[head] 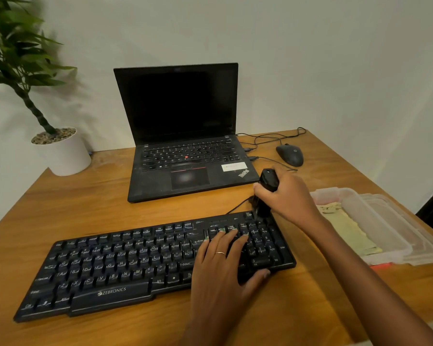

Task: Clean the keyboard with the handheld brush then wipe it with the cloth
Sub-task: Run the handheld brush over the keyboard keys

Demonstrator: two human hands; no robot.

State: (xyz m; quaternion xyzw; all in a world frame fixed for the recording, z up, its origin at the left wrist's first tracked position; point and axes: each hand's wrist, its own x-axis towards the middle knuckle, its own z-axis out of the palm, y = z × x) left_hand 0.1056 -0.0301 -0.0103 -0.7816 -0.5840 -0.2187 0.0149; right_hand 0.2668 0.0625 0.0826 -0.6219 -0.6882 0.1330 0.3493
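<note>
Left hand (223, 265) flat on keyboard (125, 265), right hand (288, 196) working brush (266, 193) at its 1 o'clock corner.

Left-hand fingers lie straight and spread over the keys left of the numpad, thumb at the front edge, pinning the board to the wooden desk (90, 216). Right-hand fingers are wrapped round the black brush body, held upright with its tip on the top-right keys. Cloth (348, 231) sits folded in a clear tray (395, 226) at 3 o'clock of the keyboard, untouched. Risks: hard strokes could pop a keycap or skid the board if the left hand lifts; dust may be flicked toward the laptop (185, 146) at 12 o'clock; the brush could snag the cable (238, 207) beside it. Bristles are hidden, dark on dark keys; whether that cable belongs to the brush or the keyboard cannot be told. Right forearm is cut off at the frame edge.
</note>
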